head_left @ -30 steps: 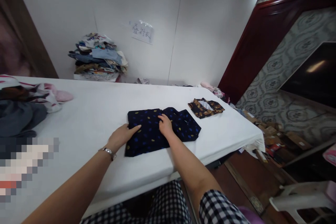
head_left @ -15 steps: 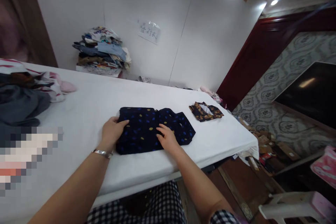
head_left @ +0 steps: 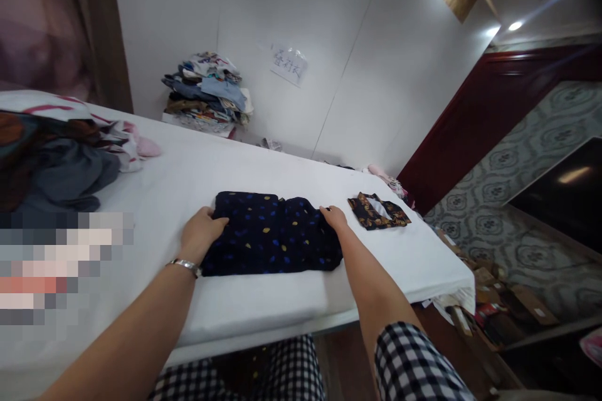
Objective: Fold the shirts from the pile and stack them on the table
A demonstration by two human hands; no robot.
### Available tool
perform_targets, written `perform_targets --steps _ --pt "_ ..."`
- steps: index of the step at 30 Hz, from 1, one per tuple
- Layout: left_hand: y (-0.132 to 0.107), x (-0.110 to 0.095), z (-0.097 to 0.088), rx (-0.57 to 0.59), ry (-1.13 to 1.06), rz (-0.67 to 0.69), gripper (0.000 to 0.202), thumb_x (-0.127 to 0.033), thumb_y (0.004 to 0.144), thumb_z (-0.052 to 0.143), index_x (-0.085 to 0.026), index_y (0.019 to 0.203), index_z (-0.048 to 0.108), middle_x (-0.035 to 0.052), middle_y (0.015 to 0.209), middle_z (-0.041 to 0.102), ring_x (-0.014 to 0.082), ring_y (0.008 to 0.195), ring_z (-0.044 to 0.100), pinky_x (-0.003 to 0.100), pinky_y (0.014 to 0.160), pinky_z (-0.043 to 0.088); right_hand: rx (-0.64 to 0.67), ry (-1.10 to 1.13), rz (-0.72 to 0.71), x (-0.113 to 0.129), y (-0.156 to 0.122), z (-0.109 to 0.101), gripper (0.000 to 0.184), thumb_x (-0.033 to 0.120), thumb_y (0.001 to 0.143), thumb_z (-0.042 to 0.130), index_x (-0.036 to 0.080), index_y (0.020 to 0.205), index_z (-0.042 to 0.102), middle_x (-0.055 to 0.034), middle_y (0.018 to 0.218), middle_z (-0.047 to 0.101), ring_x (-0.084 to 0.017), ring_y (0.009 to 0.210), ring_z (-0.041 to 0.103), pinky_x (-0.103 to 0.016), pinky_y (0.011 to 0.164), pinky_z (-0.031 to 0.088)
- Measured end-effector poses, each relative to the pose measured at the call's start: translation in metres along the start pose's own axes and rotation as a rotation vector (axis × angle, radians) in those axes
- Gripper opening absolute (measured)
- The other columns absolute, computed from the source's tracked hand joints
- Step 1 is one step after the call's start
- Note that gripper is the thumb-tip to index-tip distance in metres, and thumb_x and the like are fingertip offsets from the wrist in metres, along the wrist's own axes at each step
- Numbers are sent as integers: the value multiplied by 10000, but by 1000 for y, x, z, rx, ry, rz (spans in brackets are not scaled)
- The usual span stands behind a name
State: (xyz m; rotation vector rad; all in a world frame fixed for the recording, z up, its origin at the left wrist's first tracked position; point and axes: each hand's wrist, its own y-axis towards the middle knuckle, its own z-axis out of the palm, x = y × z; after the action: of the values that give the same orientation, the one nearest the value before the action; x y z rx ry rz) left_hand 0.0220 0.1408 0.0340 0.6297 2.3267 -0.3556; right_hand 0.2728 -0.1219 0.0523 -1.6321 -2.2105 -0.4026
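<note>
A dark navy shirt [head_left: 270,235] with blue and yellow leaf-like spots lies folded into a long rectangle near the table's front edge. My left hand [head_left: 203,235] grips its left edge, thumb on top and the fingers hidden beneath or behind the cloth. At the opposite end, my right hand [head_left: 335,219] is closed on the shirt's upper right edge; its fingertips are partly hidden. To the right of that hand lies a smaller folded garment [head_left: 386,218], black with a gold-brown print and a pale patch in its middle.
A white-covered table [head_left: 188,166] carries a loose heap of clothes [head_left: 70,163] at the left. Behind it, against the wall, stands a pile of folded clothes [head_left: 207,91] beside a handwritten paper sign [head_left: 289,66]. Cardboard boxes [head_left: 527,304] lie beyond the table's right end.
My right hand has moved from the middle of the shirt to its right end and taken hold there. That end has gone from pointed to squarer. The camera view has turned slightly left.
</note>
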Motion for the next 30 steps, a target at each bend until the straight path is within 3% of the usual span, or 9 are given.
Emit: perform_targets --steps 4,9,12,14,18,24,30 --pt "5 2 1 12 12 -9 337 -442 740 580 -203 977 581 106 905 690 308 827 653 374 654 469 25 -64 25 -5 3 11 344 400 759 659 163 1005 704 -137 1038 722 -281 983 671 -308 774 486" --pt "5 2 3 28 11 -3 290 -427 744 574 -208 934 573 106 888 691 312 847 652 375 669 467 -12 -86 53 -18 -1 15 325 384 813 584 178 1046 683 -116 1030 721 -264 963 675 -305 745 488" --pt "4 1 4 33 8 -19 284 -424 740 572 -216 934 566 102 886 692 311 839 653 377 663 466 14 -89 26 -18 3 12 355 381 796 603 148 1049 693 -146 1029 718 -292 979 669 -346 798 496" --pt "3 -1 4 34 12 -26 278 -423 735 570 -222 926 564 98 877 693 313 829 651 380 656 464 25 -82 -32 -13 9 10 406 339 789 615 136 1137 670 -162 1158 679 -300 1100 622 -367 904 471" --pt "1 -3 3 31 18 -22 267 -413 728 569 -222 915 570 101 857 695 315 809 651 383 643 462 89 -5 -230 8 21 12 501 323 826 599 206 1312 569 -67 1385 552 -204 1279 501 -283 1058 370" --pt "1 -3 1 43 19 -19 295 -424 739 572 -211 944 575 116 885 704 319 827 658 382 647 463 236 225 -264 30 38 29 567 374 841 596 168 1364 516 -100 1215 662 -205 1101 619 -332 1006 428" --pt "1 -4 1 50 10 -19 282 -408 741 575 -208 940 579 110 880 707 308 820 661 369 638 456 214 325 -237 28 43 24 491 292 814 572 121 1274 583 -88 1060 697 -188 908 655 -305 858 500"
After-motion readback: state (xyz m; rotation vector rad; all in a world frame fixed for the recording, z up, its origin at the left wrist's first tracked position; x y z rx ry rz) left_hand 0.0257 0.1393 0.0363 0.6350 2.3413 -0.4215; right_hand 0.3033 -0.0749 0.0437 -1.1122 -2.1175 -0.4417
